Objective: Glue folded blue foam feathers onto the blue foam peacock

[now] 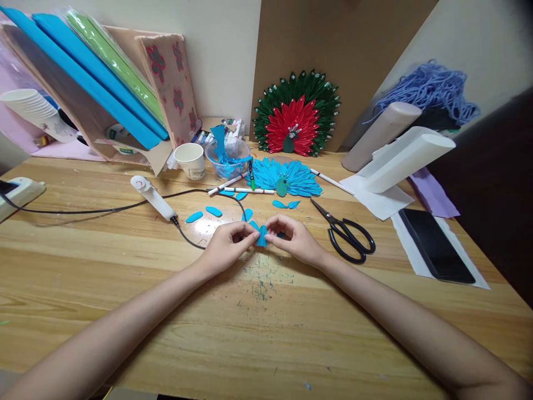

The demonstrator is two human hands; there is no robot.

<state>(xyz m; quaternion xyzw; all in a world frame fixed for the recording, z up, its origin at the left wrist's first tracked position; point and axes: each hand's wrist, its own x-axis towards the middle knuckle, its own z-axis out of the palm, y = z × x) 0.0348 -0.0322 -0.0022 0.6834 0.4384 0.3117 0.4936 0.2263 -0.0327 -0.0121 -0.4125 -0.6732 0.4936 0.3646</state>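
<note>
Table [187,333] of pale wood carries a blue petal fan [266,173] toward its far edge and black scissors [332,220] nearer its right edge. Left hand [227,243] and right hand [297,239] hold a small blue piece [262,238] between them, well in from the near edge. A light, even pinch should suit it best — pulling hard could tear it. The hands face each other almost level, each grip closed on the piece between thumb and fingertips.
</note>
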